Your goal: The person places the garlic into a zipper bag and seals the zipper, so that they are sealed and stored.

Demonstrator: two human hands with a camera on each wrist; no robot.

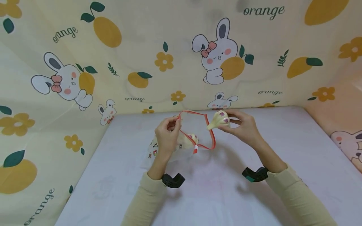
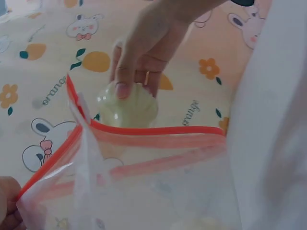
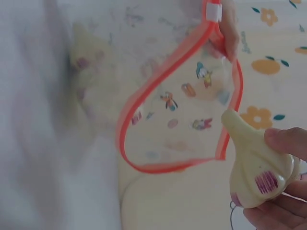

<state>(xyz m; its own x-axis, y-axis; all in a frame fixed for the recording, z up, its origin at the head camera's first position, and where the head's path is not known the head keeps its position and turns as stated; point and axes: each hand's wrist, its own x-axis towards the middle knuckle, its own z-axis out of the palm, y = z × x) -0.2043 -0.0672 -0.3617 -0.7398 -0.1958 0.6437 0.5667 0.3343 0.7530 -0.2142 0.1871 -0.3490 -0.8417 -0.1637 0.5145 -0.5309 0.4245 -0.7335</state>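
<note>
A clear zip bag [image 2: 182, 163] with a red rim and printed cartoon figures stands with its mouth wide apart. My left hand [image 1: 167, 133] pinches the red rim at the bag's left side. In my right hand [image 1: 244, 127] is a garlic bulb [image 1: 220, 120], cream with purple patches, its stem pointing left toward the opening. The right wrist view shows this bulb [image 3: 264, 167] held between thumb and fingers, beside the rim. More garlic [image 3: 91, 72] shows blurred through the plastic inside the bag. A white slider [image 3: 213, 12] sits on the rim near the left hand.
The white tabletop [image 1: 220, 194] lies under both arms. Behind it hangs a cream cloth [image 1: 181, 28] printed with rabbits, oranges and flowers. Each wrist wears a black band [image 1: 173, 180].
</note>
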